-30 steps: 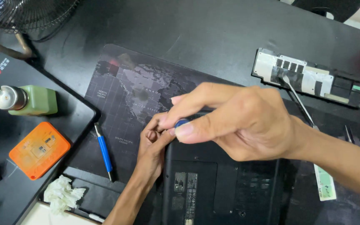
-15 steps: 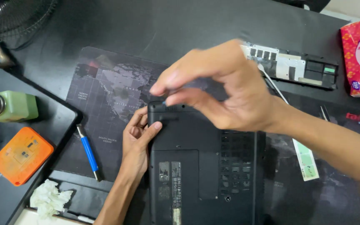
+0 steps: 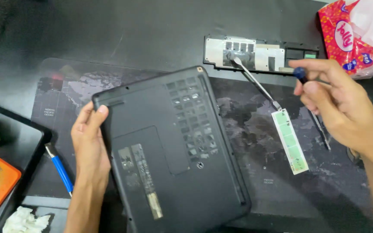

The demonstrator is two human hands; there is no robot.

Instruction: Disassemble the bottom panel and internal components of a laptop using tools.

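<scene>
Upturned black laptop [image 3: 173, 151], skewed on the dark desk mat [image 3: 260, 129] of the bench, is steadied at its left edge by the left hand [image 3: 89, 138], its grip clasped on the casing. A blue-handled screwdriver [image 3: 301, 74] is held clenched in the right hand [image 3: 342, 108], raised clear of the base. The step in hand appears to be base disassembly; the tip would need seating in a remaining screw [image 3: 200, 165].

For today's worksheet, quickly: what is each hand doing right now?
Left hand: closed on the left edge of the upturned black plastic laptop.
Right hand: closed around a blue-capped screwdriver.
</scene>
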